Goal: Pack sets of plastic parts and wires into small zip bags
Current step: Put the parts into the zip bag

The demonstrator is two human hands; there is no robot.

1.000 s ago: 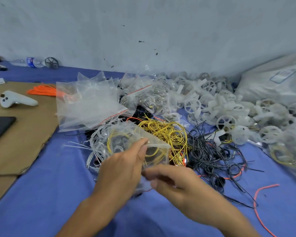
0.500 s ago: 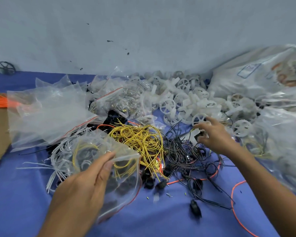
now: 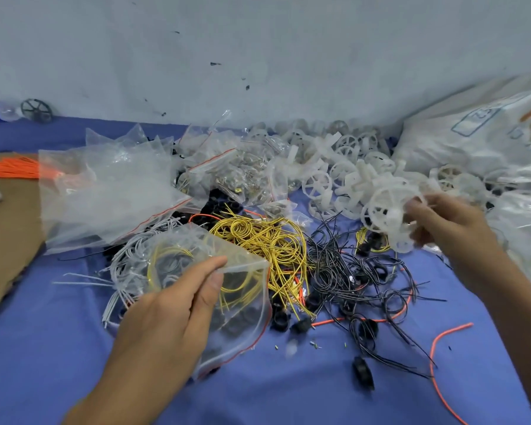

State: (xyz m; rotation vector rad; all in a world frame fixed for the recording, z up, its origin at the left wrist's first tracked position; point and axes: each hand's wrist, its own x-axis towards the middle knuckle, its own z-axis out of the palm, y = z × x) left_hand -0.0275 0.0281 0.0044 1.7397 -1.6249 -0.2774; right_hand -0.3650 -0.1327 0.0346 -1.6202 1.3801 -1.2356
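Fingers (image 3: 211, 279) of left hand (image 3: 166, 320) around zip bag (image 3: 246, 314), of right hand (image 3: 451, 228) around white wheels (image 3: 383, 217).

Small assembly workshop — heaped plastic wheels (image 3: 344, 176), wire coils (image 3: 258, 237), zip bags (image 3: 105, 191).

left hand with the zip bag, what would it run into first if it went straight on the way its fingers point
The left hand grips the zip bag, fingers pointing away and rightward. Beyond the bag, it would probably meet the yellow wires first, though one view leaves height unclear.
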